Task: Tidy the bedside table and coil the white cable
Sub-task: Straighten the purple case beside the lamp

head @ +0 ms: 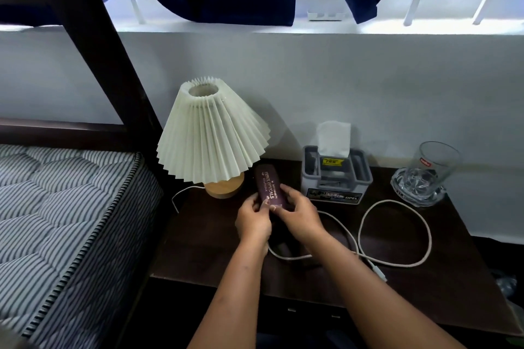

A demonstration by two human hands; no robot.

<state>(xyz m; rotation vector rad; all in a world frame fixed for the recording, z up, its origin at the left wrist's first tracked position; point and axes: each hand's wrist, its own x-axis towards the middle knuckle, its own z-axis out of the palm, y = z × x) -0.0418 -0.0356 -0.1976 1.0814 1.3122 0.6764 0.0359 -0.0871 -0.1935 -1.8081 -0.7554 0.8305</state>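
A maroon glasses case (268,183) with gold lettering is held over the dark bedside table (204,246), just right of the lamp base. My left hand (253,221) grips its near left side and my right hand (297,214) grips its near right side. The white cable (397,232) lies loose on the table in a big loop to the right of my hands. It runs under my right forearm, and its plug end (378,270) lies near the front edge. A small dark object sits under my wrists, mostly hidden.
A pleated cream lamp (211,133) on a wooden base stands at the table's back left. A grey tissue box (336,176) sits at the back middle, a glass (431,170) on a clear coaster at the back right. A striped mattress (62,221) lies to the left.
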